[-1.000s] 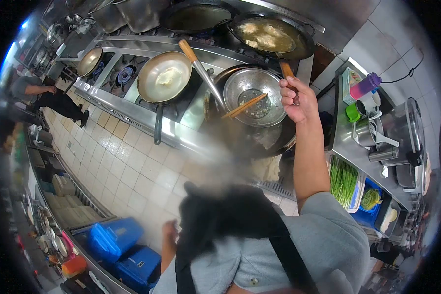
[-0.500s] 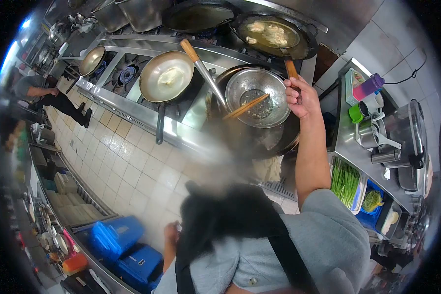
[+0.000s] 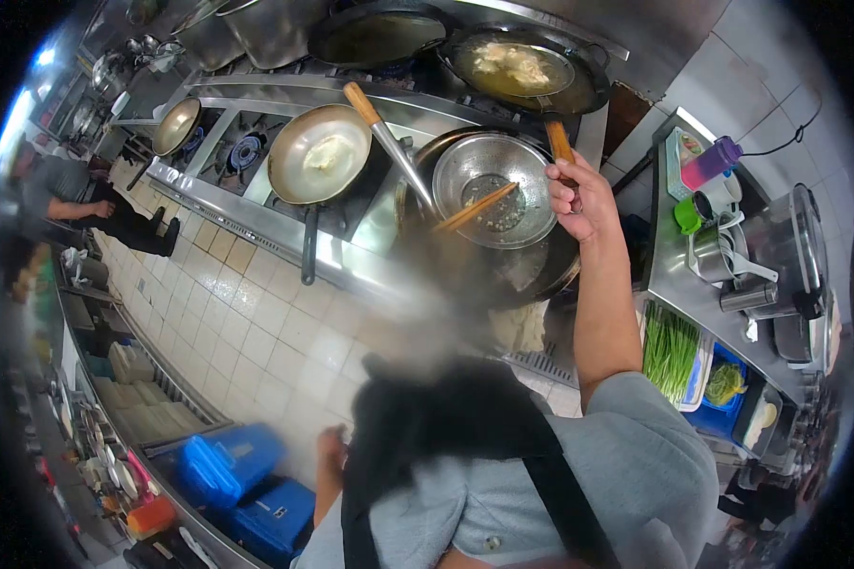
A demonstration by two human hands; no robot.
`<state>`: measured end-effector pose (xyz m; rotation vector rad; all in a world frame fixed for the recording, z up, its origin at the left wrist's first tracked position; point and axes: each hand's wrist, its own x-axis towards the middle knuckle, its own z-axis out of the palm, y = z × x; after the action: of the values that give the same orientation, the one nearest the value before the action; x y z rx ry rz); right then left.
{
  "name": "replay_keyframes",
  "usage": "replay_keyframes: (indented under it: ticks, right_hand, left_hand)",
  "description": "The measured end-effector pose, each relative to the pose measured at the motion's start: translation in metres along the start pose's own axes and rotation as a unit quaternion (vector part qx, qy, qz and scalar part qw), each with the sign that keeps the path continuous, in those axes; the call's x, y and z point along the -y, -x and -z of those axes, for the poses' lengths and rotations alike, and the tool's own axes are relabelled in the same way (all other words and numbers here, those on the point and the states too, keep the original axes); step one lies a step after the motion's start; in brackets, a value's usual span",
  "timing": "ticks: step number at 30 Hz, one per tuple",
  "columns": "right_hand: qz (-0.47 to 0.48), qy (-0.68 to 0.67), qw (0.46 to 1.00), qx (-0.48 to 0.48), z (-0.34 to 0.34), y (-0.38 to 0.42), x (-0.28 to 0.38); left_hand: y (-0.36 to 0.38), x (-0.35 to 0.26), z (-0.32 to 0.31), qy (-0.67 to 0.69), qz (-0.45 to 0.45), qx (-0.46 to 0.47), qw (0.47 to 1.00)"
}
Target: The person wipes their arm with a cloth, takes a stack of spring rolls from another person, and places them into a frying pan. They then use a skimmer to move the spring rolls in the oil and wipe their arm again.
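Observation:
My right hand is closed around the wooden handle of a skimmer. The skimmer's round head lies in a wok of oil at the back right of the stove, with pale fried pieces of food on it. Just below that hand a perforated metal strainer bowl rests over a large wok, with wooden chopsticks lying across it. Beside it leans a metal tool with a wooden handle. Low at my left side, my left hand hangs away from the stove, its fingers mostly hidden.
A frying pan with pale contents sits on the stove, its handle over the front edge. On the right, a steel counter bears cups and a pot, above a tray of green stalks. Another person stands far left. Blue bins stand lower left.
The fried pieces, spread apart before, now lie closer together on the skimmer. My right hand and the handle have shifted slightly left. The other person's arm has lowered a little.

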<state>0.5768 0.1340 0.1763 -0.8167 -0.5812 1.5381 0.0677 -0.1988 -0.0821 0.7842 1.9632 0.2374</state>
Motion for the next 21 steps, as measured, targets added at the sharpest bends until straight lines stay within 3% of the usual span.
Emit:
replay_keyframes:
  ticks: [1, 2, 3, 4, 5, 6, 7, 9, 12, 16, 18, 19, 20, 21]
  right_hand:
    - [0.001, -0.001, 1.0, 0.0, -0.002, 0.0, 0.0]
    - [-0.001, -0.012, 1.0, -0.004, -0.006, 0.001, 0.0]
    - [-0.004, -0.024, 1.0, -0.009, -0.008, 0.001, 0.0]
    - [-0.004, -0.024, 1.0, -0.009, -0.008, 0.0, -0.001]
    - [-0.006, -0.031, 0.999, -0.011, -0.007, -0.003, -0.003]
    - [-0.009, -0.039, 0.999, -0.014, -0.007, -0.005, -0.005]
    - [-0.01, -0.039, 0.999, -0.014, -0.008, -0.006, -0.006]
    - [0.002, -0.042, 0.998, -0.041, -0.013, -0.007, -0.011]
    - [0.006, -0.033, 0.998, -0.049, -0.017, -0.006, -0.017]
    - [0.008, -0.064, 0.995, -0.081, -0.022, 0.007, -0.033]
    - [0.0, -0.118, 0.992, -0.043, -0.019, 0.018, -0.044]
    - [-0.012, -0.114, 0.993, -0.024, -0.017, 0.026, -0.05]
    - [-0.015, -0.114, 0.993, -0.025, -0.014, 0.035, -0.057]
    - [-0.036, -0.101, 0.993, 0.042, -0.011, 0.043, -0.065]
  left_hand:
    - [-0.013, 0.019, -0.002, 0.0, -0.001, -0.001, 1.0]
    - [-0.029, 0.045, -0.004, -0.145, -0.109, -0.025, 0.983]
    - [-0.03, 0.047, -0.003, -0.284, -0.213, -0.048, 0.933]
    - [-0.031, 0.048, -0.004, -0.285, -0.213, -0.049, 0.933]
    - [-0.018, 0.027, -0.002, -0.138, -0.096, -0.026, 0.985]
    - [-0.008, 0.011, 0.0, 0.015, 0.024, -0.002, 1.0]
    - [-0.018, 0.031, -0.002, 0.015, 0.025, -0.003, 1.0]
    - [-0.039, 0.074, -0.006, -0.248, -0.165, -0.021, 0.954]
    - [-0.028, 0.078, -0.009, -0.216, -0.105, -0.018, 0.971]
    - [-0.013, 0.084, -0.008, -0.243, -0.096, 0.001, 0.965]
    - [-0.009, 0.085, -0.009, -0.258, -0.244, -0.099, 0.93]
    - [-0.007, 0.086, -0.009, -0.258, -0.241, -0.098, 0.93]
    - [0.004, 0.059, -0.003, -0.081, -0.145, -0.09, 0.982]
    - [0.014, 0.028, 0.005, 0.1, -0.041, -0.08, 0.991]
